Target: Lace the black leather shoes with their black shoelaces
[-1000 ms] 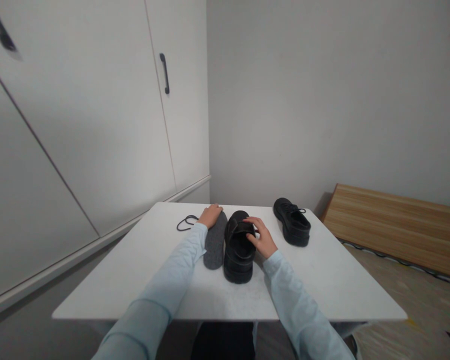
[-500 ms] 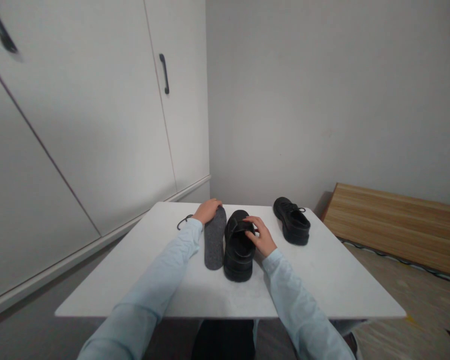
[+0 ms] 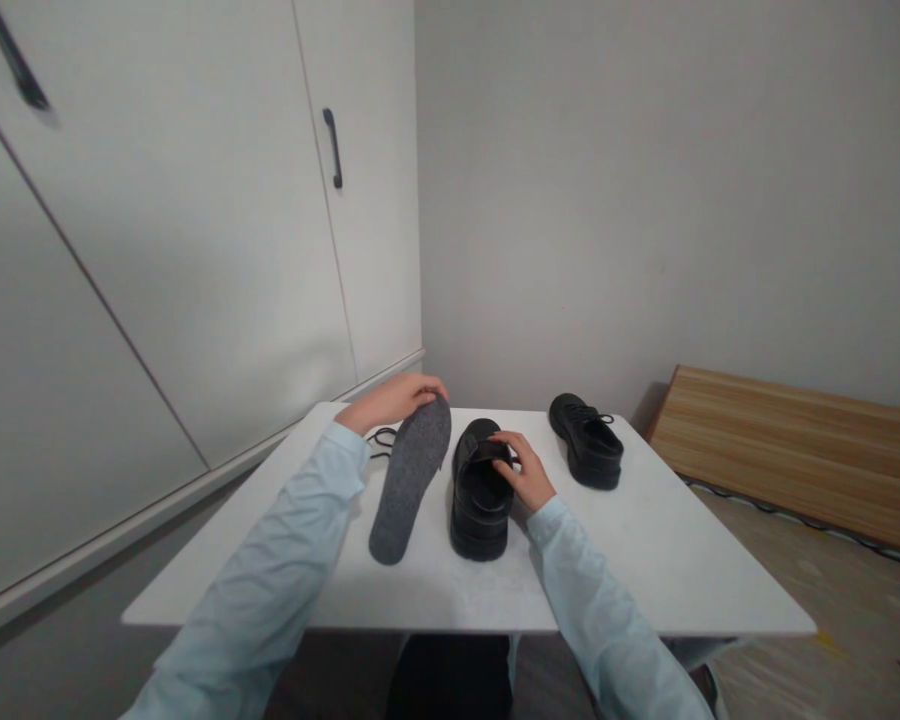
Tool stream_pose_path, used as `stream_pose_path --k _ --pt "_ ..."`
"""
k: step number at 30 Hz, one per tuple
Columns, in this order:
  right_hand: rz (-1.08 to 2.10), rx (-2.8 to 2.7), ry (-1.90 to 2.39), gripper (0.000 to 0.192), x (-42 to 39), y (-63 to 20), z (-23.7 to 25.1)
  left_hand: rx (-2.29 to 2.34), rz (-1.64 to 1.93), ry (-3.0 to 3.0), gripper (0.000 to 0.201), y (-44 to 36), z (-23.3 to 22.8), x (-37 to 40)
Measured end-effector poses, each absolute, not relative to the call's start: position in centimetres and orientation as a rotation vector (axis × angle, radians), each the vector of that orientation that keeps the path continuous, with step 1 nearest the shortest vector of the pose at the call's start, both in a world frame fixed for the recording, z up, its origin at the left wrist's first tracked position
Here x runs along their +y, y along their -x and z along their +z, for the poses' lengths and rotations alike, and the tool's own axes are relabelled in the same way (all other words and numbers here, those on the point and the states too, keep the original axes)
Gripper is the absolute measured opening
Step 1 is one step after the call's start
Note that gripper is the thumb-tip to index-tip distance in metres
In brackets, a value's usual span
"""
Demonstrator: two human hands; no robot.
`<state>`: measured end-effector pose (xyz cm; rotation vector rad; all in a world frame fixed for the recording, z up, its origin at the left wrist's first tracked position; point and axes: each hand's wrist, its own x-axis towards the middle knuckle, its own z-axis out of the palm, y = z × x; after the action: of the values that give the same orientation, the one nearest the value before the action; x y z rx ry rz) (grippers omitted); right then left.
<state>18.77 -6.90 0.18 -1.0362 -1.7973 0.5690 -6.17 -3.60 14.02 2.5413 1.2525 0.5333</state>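
While the left hand [image 3: 406, 393] pinches the grey insole [image 3: 412, 478], the half-curled right hand [image 3: 527, 474] grips the nearer shoe [image 3: 480, 528].

Dim, greyish, fairly even light; dir. hard to tell. Faint glare low on cupboard [image 3: 195, 250]. Soft shadows on table [image 3: 690, 570] by R sleeve [image 3: 600, 610], on wall [image 3: 555, 220] L of plank [image 3: 787, 450]. Inside of near shoe [image 3: 480, 538] too dark for detail. Wide-angle stretch twd. edges; top-L handle [image 3: 19, 70] slightly blurred.

Flecked grey insole [image 3: 412, 482], black shoe [image 3: 481, 505]
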Motion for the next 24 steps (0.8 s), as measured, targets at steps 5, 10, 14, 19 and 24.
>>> stream_pose_path --k 5,10,14,19,24 --pt "0.586 -1.796 1.036 0.033 -6.9 -18.8 0.2 1.132 0.73 -2.478 0.027 6.4 16.2 -6.0" --pt "0.603 -1.776 1.023 0.032 -6.7 -18.8 0.2 0.963 0.894 -2.412 0.026 4.5 16.3 -7.3" --pt "0.606 -1.753 1.009 0.031 -6.4 -18.8 -0.2 0.923 0.911 -2.399 0.025 2.1 14.7 -7.7" --pt "0.623 -1.737 0.992 0.035 -6.1 -18.8 -0.7 0.885 0.835 -2.47 0.025 -0.1 11.8 -7.6" --pt "0.61 -1.716 0.971 0.033 -6.1 -18.6 -0.6 0.874 0.799 -2.556 0.022 -0.9 10.4 -7.9"
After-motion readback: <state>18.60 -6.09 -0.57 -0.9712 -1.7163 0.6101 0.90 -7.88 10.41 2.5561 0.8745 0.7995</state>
